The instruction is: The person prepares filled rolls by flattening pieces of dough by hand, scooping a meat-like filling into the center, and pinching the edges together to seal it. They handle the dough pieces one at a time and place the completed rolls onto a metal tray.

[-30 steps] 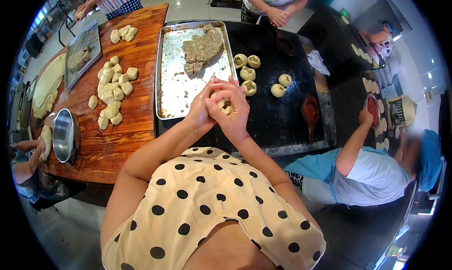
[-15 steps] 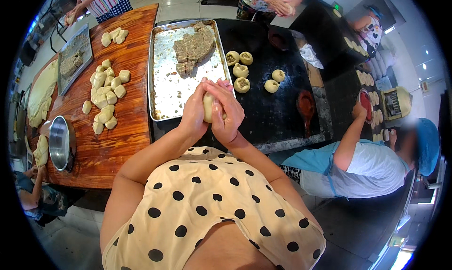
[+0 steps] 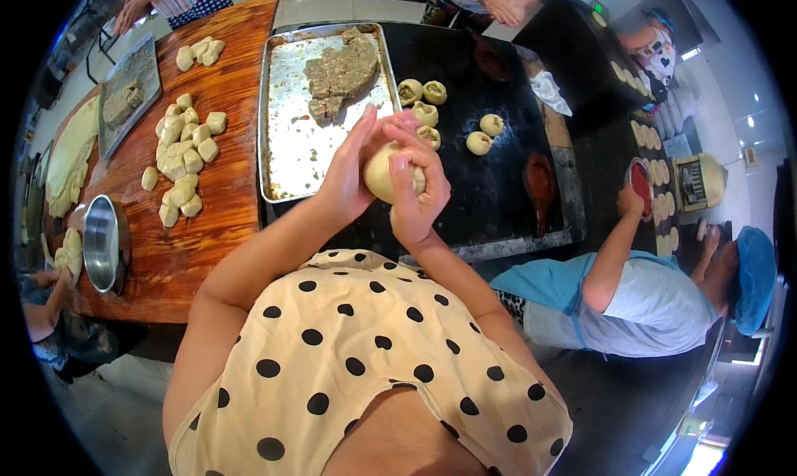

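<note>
Dough ball (image 3: 383, 173) held above the near edge of the black griddle (image 3: 498, 169), between both hands. Left hand (image 3: 349, 177) cups its left side, fingers extended upward and pressed together; right hand (image 3: 415, 189) wraps the right side, fingers curled over the top, thumb pressing the front. The dough appears soft, light and pliable, likely slightly tacky; best supported from beneath in a cupped palm and pinched only at the seam, since hard pressure would dent it. Far of the hands: shaped filled buns (image 3: 432, 115) on the griddle; far left, a metal tray (image 3: 286, 135) carrying brown filling (image 3: 342, 73); left, cut dough pieces (image 3: 187, 152) on the wooden board (image 3: 232, 227).
</note>
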